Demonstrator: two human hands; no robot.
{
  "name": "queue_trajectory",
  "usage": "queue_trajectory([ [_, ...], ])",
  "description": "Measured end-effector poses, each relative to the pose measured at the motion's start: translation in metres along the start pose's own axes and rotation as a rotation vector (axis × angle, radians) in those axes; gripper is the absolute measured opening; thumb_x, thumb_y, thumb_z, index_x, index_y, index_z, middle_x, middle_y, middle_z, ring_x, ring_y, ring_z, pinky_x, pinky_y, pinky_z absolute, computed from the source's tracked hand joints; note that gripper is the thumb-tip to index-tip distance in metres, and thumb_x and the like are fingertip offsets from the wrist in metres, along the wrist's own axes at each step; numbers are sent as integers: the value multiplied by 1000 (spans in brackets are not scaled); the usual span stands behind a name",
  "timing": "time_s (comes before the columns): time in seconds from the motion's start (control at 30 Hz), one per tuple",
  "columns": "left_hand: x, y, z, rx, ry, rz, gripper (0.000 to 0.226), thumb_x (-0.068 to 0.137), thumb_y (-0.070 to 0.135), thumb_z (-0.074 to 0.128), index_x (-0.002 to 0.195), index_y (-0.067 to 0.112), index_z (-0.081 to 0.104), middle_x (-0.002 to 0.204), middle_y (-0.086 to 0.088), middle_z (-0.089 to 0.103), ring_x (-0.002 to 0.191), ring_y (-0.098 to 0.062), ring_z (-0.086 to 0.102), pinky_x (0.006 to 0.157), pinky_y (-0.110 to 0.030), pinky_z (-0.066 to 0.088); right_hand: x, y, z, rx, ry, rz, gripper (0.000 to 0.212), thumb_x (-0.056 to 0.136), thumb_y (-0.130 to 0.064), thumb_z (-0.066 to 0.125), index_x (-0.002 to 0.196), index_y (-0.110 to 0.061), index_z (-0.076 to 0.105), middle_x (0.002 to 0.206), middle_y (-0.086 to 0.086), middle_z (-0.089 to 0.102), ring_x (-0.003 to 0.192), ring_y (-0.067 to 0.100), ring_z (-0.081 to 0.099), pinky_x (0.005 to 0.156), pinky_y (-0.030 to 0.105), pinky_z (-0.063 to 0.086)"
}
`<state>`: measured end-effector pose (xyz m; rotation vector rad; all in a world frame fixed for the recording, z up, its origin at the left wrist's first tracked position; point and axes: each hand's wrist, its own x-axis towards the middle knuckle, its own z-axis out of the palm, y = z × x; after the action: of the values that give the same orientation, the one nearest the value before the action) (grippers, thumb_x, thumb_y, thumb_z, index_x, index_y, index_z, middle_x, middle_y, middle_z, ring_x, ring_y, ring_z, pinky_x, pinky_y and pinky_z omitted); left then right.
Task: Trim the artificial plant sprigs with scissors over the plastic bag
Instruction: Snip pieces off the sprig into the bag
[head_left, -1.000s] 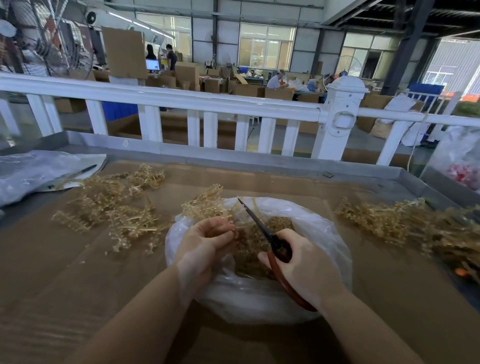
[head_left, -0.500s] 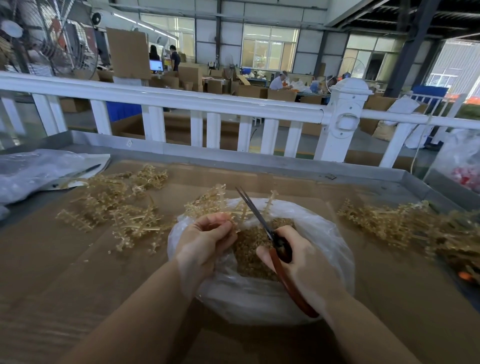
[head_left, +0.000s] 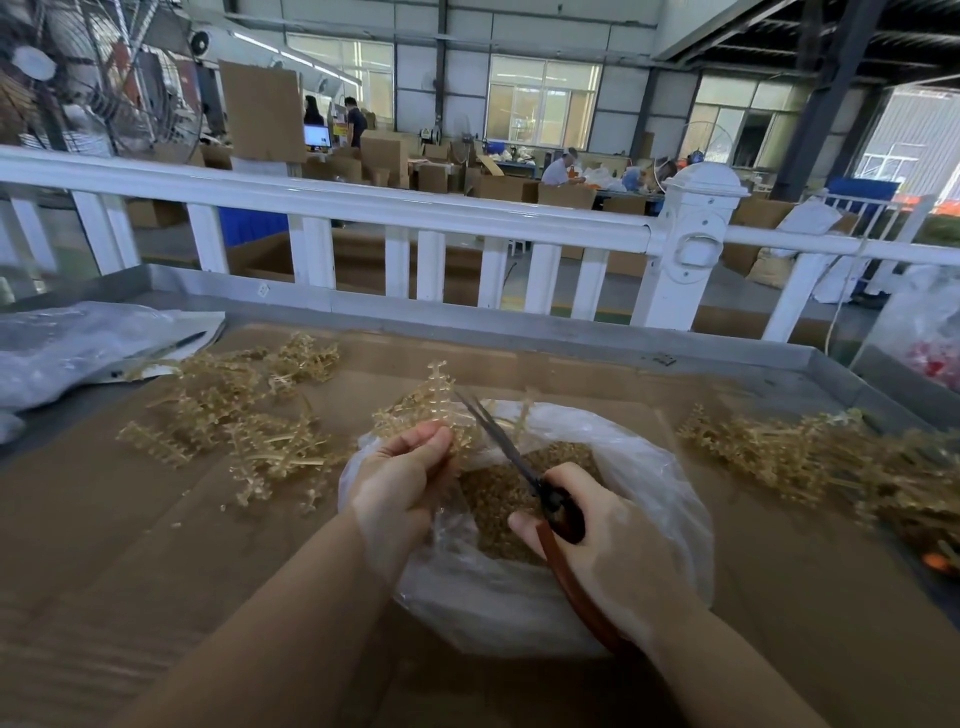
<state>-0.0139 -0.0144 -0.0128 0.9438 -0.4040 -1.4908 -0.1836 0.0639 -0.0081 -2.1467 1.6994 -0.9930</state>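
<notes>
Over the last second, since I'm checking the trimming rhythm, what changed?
The left hand lifted its sprig higher, so its tips now stand above the plastic bag rim. The scissors in the right hand rose with it, blades slightly open against the sprig. Nothing was taken up or let go. Both sprig piles and the bag stayed put.

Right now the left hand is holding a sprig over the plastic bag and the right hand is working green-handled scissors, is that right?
Not quite: the scissors have reddish-brown handles, not green, as the head view shows. The rest holds: the left hand holds a sprig over the plastic bag, and the right hand works the scissors.
</notes>
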Motion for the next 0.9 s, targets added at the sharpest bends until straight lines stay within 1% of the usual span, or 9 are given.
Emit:
queue_trajectory([
  [0.1,3,2,2,-13,23,-29,14,83,-4,64,74,5,59,48,1,62,49,-9,64,44,-18,51,4,-2,-2,57,-6,28,23,84,-57,55,88,-35,48,70,-14,55,72,-2,54,61,14,37],
  [0.17,6,4,4,-39,26,-48,16,84,-5,62,73,4,56,43,1,60,57,-14,60,42,-19,51,7,-2,-4,98,-20,31,24,85,-55,56,87,-31,50,71,-8,55,69,4,54,63,19,41],
  [0.27,8,4,5,-53,30,-54,17,85,-6,60,72,4,54,42,1,58,63,-15,56,42,-18,51,7,-4,-5,111,-27,13,24,86,-54,55,85,-30,52,71,-5,55,67,6,54,61,17,41],
  [0.4,6,-2,3,-52,-6,-3,17,85,-8,59,75,5,57,50,1,60,54,-11,63,46,-18,53,5,-6,-3,49,-72,18,26,87,-55,53,82,-30,52,69,-3,57,65,6,54,61,20,43],
  [0.47,3,-5,1,-57,-37,11,17,86,-8,58,77,6,58,52,2,61,50,-8,64,48,-18,53,5,-6,-3,-7,-96,28,28,88,-57,51,83,-29,51,69,-5,57,65,5,53,58,19,39],
  [0.6,-1,-8,-4,-58,-107,-7,19,84,-8,58,75,8,59,60,-1,64,54,-9,66,52,-19,54,6,-7,-1,-66,-125,28,30,88,-60,49,85,-30,49,68,-8,54,66,4,52,56,17,32],
  [0.7,-4,-10,-6,-32,-140,-24,18,85,-5,58,76,11,60,62,-1,66,56,-8,67,51,-17,53,7,-6,2,-105,-138,14,29,88,-61,48,86,-33,47,68,-10,53,66,5,52,58,17,34],
  [0.8,-4,-12,-7,4,-165,-21,19,89,-3,54,81,13,60,64,1,68,58,-6,67,52,-15,52,7,-1,7,-180,-127,0,34,86,-65,45,94,-32,50,82,-8,59,79,10,57,69,24,43],
  [0.9,-4,-13,-7,-14,-157,-22,23,91,-5,50,80,12,60,63,2,68,58,-6,67,52,-15,53,6,1,11,-219,-111,-27,35,83,-69,43,94,-35,48,84,-10,58,80,7,54,65,19,36],
])
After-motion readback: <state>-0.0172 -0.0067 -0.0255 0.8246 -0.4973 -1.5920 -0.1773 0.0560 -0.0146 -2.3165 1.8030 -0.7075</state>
